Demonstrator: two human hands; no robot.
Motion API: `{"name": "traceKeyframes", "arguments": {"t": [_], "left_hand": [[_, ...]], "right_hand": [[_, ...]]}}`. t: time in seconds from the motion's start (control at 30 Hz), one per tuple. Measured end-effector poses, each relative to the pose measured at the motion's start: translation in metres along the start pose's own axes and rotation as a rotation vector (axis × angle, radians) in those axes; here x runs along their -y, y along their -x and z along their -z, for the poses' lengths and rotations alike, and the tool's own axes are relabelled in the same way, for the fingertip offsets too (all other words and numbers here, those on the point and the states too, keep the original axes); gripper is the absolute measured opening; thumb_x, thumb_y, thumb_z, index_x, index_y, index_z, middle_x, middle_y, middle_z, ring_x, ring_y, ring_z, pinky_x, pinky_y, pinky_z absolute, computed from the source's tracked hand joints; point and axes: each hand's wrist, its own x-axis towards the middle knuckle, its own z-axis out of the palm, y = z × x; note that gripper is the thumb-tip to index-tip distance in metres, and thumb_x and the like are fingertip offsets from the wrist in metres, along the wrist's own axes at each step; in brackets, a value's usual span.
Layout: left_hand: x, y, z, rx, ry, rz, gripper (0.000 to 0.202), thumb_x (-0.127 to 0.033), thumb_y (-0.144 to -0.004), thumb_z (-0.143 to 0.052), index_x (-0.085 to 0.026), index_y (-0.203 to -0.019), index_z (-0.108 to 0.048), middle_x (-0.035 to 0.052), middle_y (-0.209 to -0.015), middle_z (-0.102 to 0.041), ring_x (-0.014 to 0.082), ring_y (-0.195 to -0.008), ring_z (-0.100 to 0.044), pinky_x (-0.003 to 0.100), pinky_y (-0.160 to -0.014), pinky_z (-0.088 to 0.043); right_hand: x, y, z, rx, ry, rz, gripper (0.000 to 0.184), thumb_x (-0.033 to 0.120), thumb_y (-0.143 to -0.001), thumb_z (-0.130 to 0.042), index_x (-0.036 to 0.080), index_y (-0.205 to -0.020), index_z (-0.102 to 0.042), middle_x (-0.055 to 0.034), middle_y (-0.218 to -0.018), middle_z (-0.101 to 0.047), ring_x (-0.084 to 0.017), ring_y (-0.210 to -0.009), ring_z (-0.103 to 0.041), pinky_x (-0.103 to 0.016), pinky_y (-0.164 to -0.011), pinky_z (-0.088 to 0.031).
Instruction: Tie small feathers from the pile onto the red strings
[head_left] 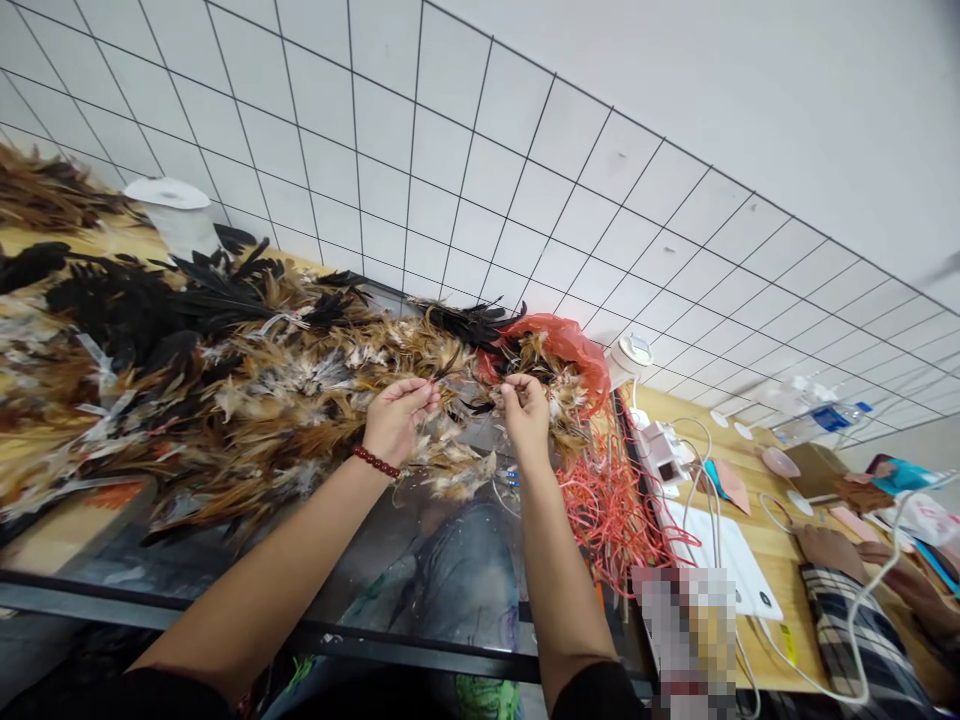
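A big heap of brown, tan and black feathers [225,390] covers the glass-topped table [420,600]. My left hand [401,415], with a dark red bead bracelet at the wrist, is palm up at the heap's near edge, fingers curled on a few feathers. My right hand [525,410] is a little to the right, its fingertips pinched on a small feather or quill. Between the two hands lie loose pale feathers [457,470]. A red plastic bag [562,345] with more feathers sits just behind my right hand.
A tangle of red-orange string [615,510] lies right of my right arm. A white tape roll [176,215] stands at the back left. A small white device [630,360], cables, a water bottle [825,420] and another person's plaid-sleeved arm [847,600] occupy the wooden table at right. A wire grid lines the wall.
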Motion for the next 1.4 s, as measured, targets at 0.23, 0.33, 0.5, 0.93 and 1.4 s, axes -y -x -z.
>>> {"name": "traceKeyframes", "arguments": {"t": [0.23, 0.33, 0.5, 0.93, 1.4], "left_hand": [[0.006, 0.005, -0.004, 0.1, -0.099, 0.003, 0.034, -0.026, -0.049, -0.087, -0.013, -0.072, -0.066, 0.0055, -0.072, -0.071, 0.0143, -0.066, -0.065, 0.028, -0.065, -0.053], [0.01, 0.011, -0.007, 0.197, -0.216, -0.05, 0.034, -0.03, -0.05, -0.087, -0.013, -0.074, -0.069, 0.0053, -0.071, -0.07, 0.0131, -0.062, -0.062, 0.027, -0.063, -0.051], [0.013, 0.013, -0.008, 0.206, -0.299, -0.114, 0.033, -0.035, -0.054, -0.086, -0.015, -0.078, -0.073, 0.0086, -0.084, -0.073, 0.0137, -0.068, -0.062, 0.027, -0.065, -0.051], [0.017, 0.003, -0.003, 0.058, -0.263, -0.135, 0.031, -0.03, -0.053, -0.083, -0.014, -0.075, -0.069, 0.0039, -0.07, -0.067, 0.0119, -0.061, -0.058, 0.025, -0.059, -0.047], [0.023, 0.002, -0.002, 0.081, -0.385, -0.285, 0.019, -0.028, -0.064, -0.075, -0.016, -0.079, -0.069, 0.0034, -0.071, -0.068, 0.0134, -0.063, -0.06, 0.027, -0.064, -0.049]], "right_hand": [[-0.003, 0.009, -0.027, 0.23, -0.124, -0.128, 0.032, 0.048, -0.067, -0.069, 0.019, -0.08, -0.062, 0.0044, -0.06, -0.053, -0.009, -0.052, -0.043, -0.023, -0.053, -0.037], [-0.006, 0.007, -0.031, 0.238, -0.133, -0.102, 0.033, 0.051, -0.069, -0.067, 0.019, -0.07, -0.059, 0.004, -0.057, -0.052, -0.009, -0.052, -0.043, -0.023, -0.053, -0.036], [-0.008, -0.013, 0.029, 0.001, 0.169, -0.073, 0.035, 0.053, -0.073, -0.062, 0.018, -0.07, -0.061, 0.0011, -0.062, -0.06, -0.013, -0.061, -0.051, -0.024, -0.06, -0.04], [0.012, -0.006, 0.073, 0.244, 0.737, 0.032, 0.012, 0.027, -0.075, -0.062, 0.022, -0.077, -0.072, -0.0004, -0.071, -0.07, -0.015, -0.067, -0.061, -0.026, -0.066, -0.042], [0.019, 0.029, 0.047, 0.606, 1.279, -0.081, 0.023, 0.03, -0.062, -0.079, 0.024, -0.082, -0.072, -0.0067, -0.092, -0.072, -0.024, -0.085, -0.065, -0.027, -0.062, -0.037]]}}
